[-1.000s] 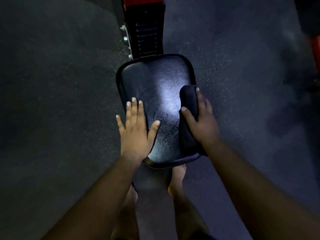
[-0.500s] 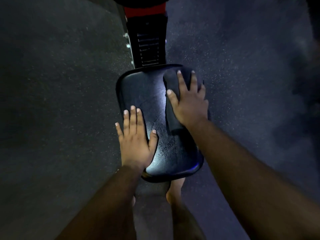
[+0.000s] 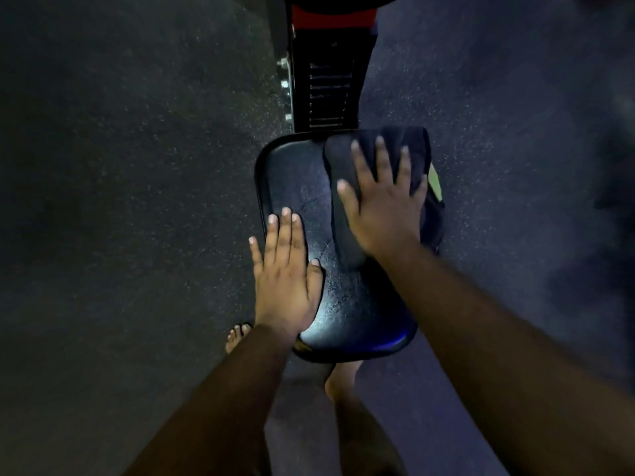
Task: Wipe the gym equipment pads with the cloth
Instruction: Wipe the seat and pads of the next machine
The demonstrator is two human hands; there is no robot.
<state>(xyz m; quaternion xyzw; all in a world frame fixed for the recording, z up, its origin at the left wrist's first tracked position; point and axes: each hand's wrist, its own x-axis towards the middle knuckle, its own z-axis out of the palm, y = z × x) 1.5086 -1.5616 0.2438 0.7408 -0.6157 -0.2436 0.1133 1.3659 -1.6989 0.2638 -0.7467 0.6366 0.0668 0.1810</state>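
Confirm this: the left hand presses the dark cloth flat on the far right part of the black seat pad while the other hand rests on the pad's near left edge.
Wrong hand. The head view shows the right hand pressing the dark cloth on the seat pad; the left hand rests on the near left edge.

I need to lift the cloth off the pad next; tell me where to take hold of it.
Pinch the cloth at its far right corner, coming from the right. There it drapes loose past the pad edge, clear of the right hand pressing it flat.
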